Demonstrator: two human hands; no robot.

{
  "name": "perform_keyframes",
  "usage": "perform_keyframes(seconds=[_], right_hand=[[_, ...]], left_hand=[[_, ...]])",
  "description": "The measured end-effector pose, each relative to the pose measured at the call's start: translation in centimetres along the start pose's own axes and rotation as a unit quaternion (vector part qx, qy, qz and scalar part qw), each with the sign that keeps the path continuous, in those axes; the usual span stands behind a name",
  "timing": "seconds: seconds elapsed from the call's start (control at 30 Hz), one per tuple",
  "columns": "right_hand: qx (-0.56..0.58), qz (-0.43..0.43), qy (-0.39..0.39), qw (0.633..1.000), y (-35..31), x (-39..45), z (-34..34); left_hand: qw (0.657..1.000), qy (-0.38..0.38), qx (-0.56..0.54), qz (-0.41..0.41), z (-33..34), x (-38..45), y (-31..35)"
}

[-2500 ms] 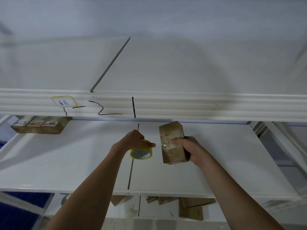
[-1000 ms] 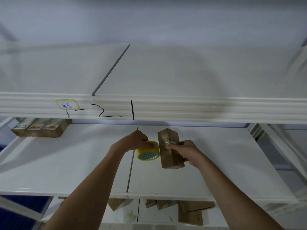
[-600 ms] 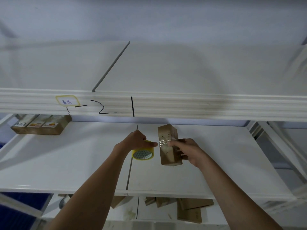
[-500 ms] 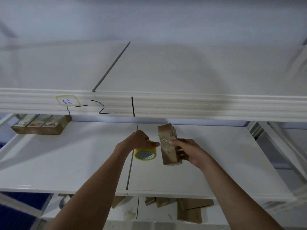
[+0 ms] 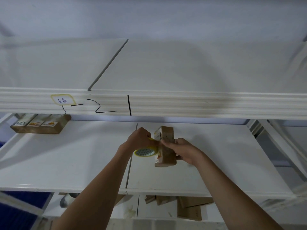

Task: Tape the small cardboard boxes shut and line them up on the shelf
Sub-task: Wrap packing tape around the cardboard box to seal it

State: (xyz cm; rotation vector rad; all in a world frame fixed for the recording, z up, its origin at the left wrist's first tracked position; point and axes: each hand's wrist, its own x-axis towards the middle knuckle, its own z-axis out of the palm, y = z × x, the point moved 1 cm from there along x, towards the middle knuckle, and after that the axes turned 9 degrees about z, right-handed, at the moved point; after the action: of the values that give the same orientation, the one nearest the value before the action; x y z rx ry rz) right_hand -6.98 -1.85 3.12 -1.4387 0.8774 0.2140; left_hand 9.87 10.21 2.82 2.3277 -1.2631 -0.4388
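My right hand grips a small brown cardboard box held upright above the middle white shelf. My left hand holds a yellow-rimmed roll of clear tape pressed against the box's left face, thumb meeting the right hand's fingertips there. Three boxes stand side by side in a row at the shelf's far left, labels facing me.
The upper shelf's front rail with black marks and a yellow-edged label runs across just above my hands. Several loose flat cardboard pieces lie on the lower shelf. Slanted white frame bars stand at the right.
The box has been turned in my right hand so a narrower side faces me. The tape roll has moved right, up against the box.
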Motion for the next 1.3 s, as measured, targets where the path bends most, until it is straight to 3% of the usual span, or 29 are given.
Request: perform_keyframes(seconds=[0.2,0.37,0.47,0.63,0.83,1.1,1.3], right_hand=[[0.019,-0.01,0.056,0.998,0.0,0.9,0.6],[0.027,0.008,0.077,0.997,-0.1,0.4,-0.3],[0.038,0.014,0.052,0.998,0.2,0.2,-0.7],[0.054,0.009,0.042,0.998,-0.1,-0.1,-0.6],[0.08,-0.001,0.019,0.997,-0.5,-0.6,-0.6],[0.106,-0.016,0.011,0.994,-0.6,-1.0,-0.4],[0.115,-0.033,0.013,0.993,-1.2,-0.8,0.4]], left_hand=[[0.999,-0.027,0.018,0.006,-0.2,0.3,0.6],[0.993,-0.081,-0.084,0.019,-1.3,-0.6,0.3],[0.989,-0.106,-0.105,0.023,-2.4,-0.9,-0.5],[0.991,-0.098,-0.094,0.002,-2.4,-0.8,-0.8],[0.996,-0.051,0.04,-0.053,-2.3,-0.9,-1.2],[0.995,-0.082,0.001,-0.057,-1.9,-0.3,-0.5],[0.998,-0.059,-0.012,-0.037,-1.9,0.1,0.5]])
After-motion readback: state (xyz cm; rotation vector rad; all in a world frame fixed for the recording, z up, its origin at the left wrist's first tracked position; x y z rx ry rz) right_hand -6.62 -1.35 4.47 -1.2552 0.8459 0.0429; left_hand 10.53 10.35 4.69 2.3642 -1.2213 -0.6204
